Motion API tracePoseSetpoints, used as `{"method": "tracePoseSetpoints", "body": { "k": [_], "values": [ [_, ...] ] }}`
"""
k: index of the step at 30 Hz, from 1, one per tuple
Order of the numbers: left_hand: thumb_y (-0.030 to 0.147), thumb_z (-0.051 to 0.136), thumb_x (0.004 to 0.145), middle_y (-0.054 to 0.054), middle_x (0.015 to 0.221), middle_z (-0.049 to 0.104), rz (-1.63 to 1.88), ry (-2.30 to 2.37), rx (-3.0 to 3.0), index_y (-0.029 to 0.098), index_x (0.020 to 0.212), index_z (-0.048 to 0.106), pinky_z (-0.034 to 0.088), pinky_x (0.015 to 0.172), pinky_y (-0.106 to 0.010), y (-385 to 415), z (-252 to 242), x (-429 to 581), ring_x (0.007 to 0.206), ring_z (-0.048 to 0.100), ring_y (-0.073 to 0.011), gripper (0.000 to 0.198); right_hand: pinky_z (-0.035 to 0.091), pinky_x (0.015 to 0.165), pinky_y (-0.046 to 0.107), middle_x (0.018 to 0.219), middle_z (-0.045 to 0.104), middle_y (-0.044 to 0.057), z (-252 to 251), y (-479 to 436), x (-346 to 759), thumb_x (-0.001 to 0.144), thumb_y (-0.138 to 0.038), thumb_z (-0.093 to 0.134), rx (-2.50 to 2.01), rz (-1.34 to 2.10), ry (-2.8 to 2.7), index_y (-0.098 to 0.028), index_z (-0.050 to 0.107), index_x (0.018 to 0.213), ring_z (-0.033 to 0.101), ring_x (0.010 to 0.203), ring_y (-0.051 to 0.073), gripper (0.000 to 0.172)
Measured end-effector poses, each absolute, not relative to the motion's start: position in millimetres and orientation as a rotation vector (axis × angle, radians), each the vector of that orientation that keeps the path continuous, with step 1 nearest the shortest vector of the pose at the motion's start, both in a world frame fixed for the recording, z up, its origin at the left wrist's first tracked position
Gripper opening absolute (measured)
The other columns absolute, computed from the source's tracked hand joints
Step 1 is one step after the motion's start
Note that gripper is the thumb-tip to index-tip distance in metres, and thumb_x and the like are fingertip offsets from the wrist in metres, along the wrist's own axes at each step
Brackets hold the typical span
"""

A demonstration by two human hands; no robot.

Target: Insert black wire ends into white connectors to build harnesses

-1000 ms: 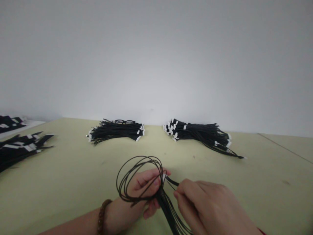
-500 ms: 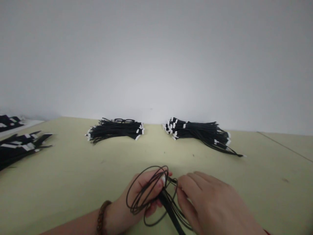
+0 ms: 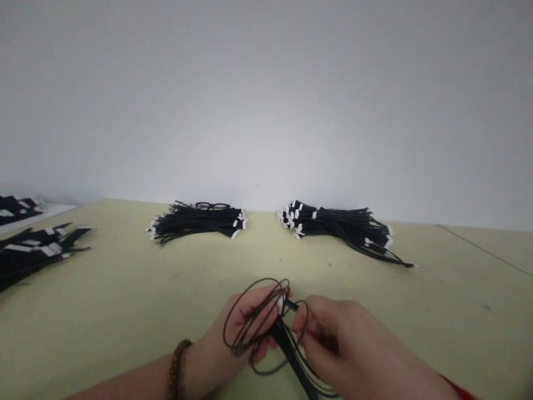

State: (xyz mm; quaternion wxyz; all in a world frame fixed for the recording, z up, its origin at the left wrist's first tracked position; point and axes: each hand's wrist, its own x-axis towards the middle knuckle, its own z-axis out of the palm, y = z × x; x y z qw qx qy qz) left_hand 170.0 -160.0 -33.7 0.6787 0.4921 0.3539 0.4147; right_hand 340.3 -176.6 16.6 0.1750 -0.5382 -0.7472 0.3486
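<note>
My left hand (image 3: 245, 325) grips a bundle of thin black wires (image 3: 291, 355), and a coil of loops (image 3: 250, 316) wraps around its fingers. A small white connector end (image 3: 280, 304) shows at the left fingertips. My right hand (image 3: 337, 344) sits just to the right, its fingers bunched on the wires beside the connector. The lower ends of the bundle run down out of view, partly behind my right hand. A wooden bead bracelet (image 3: 177, 369) circles my left wrist.
Two stacks of black wires with white connectors (image 3: 195, 226) (image 3: 333, 225) lie across the far side of the pale green table (image 3: 125, 289). Eyeglasses (image 3: 212, 206) rest behind the left stack. More wire bundles (image 3: 29, 247) lie at the left edge, before a white wall.
The wire loops have drawn in tighter and shifted up around my left hand. My right hand has closed its fingers and moved onto the wires near the connector.
</note>
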Motion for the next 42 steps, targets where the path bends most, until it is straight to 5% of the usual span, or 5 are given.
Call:
{"method": "tracePoseSetpoints", "body": {
  "k": [5, 12, 18, 26, 42],
  "values": [
    [0.055, 0.064, 0.074, 0.005, 0.050, 0.046, 0.981, 0.934, 1.107, 0.017, 0.104, 0.064, 0.021, 0.032, -0.015, -152.9, -44.0, 169.3, 0.036, 0.034, -0.0051, 0.049, 0.032, 0.044, 0.020, 0.052, 0.048, -0.001, 54.3, -162.0, 383.0, 0.073, -0.027, 0.055, -1.006, 1.847, -1.573, -0.016, 0.060, 0.066, 0.040, 0.045, 0.009, 0.014],
    [0.055, 0.065, 0.072, 0.006, 0.047, 0.046, 1.001, 0.940, 1.055, 0.017, 0.105, 0.063, 0.020, 0.033, -0.015, -153.4, -48.3, 168.4, 0.034, 0.033, -0.0040, 0.050, 0.048, 0.070, 0.023, 0.079, 0.057, -0.001, 69.8, -143.9, 405.8, 0.074, -0.034, 0.072, -0.816, 0.946, -1.172, -0.026, 0.067, 0.076, 0.055, 0.077, 0.014, 0.009],
    [0.053, 0.068, 0.072, 0.005, 0.052, 0.050, 0.967, 0.835, 0.961, 0.020, 0.104, 0.064, 0.021, 0.034, -0.013, -156.4, -48.2, 167.1, 0.037, 0.035, -0.0029, 0.046, 0.034, 0.034, 0.015, 0.059, 0.055, -0.003, 57.5, -162.4, 375.3, 0.078, -0.034, 0.067, -0.783, 1.297, -1.158, -0.022, 0.059, 0.080, 0.048, 0.046, 0.009, 0.015],
    [0.041, 0.068, 0.078, 0.005, 0.056, 0.051, 0.980, 0.621, 0.881, 0.022, 0.100, 0.064, 0.024, 0.033, -0.012, -158.2, -48.6, 166.7, 0.037, 0.035, -0.0025, 0.030, 0.029, 0.043, 0.020, 0.052, 0.057, -0.004, 19.5, -184.5, 345.8, 0.082, -0.024, 0.048, -1.337, 1.154, -1.901, -0.021, 0.045, 0.064, 0.045, 0.046, 0.011, 0.018],
    [0.045, 0.066, 0.079, 0.005, 0.052, 0.048, 0.908, 0.587, 0.929, 0.022, 0.101, 0.065, 0.023, 0.032, -0.011, -159.1, -48.4, 163.3, 0.036, 0.032, -0.0023, 0.032, 0.027, 0.042, 0.023, 0.051, 0.049, -0.004, 12.2, -184.5, 341.8, 0.084, -0.026, 0.038, -1.400, 0.715, -2.168, -0.023, 0.040, 0.062, 0.043, 0.046, 0.013, 0.022]
  ]
}}
